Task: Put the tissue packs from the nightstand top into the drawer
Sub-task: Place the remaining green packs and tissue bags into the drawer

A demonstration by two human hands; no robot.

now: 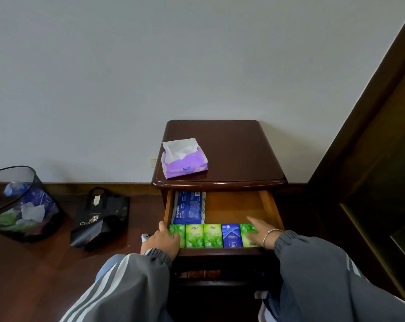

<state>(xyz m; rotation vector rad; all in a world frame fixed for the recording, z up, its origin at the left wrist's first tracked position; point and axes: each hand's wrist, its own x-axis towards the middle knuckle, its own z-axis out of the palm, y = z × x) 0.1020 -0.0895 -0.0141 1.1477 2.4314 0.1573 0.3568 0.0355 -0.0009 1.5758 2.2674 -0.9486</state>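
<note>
The dark wooden nightstand (238,159) has its top drawer (234,205) pulled out. Along the drawer's front lies a row of small tissue packs: several green ones (212,235) and a blue one (231,235). A larger blue pack (188,208) lies at the drawer's back left. An opened purple tissue pack (184,162) with a white tissue sticking up sits on the nightstand top, near its front left. My left hand (163,242) rests on the leftmost green pack at the drawer's left corner. My right hand (260,231) lies flat on the rightmost green pack, fingers extended.
A black mesh waste bin (22,205) with rubbish stands on the floor at the left. A black shopping bag (101,219) lies between the bin and the nightstand. A dark wooden door frame (371,135) rises at the right. The wall is right behind the nightstand.
</note>
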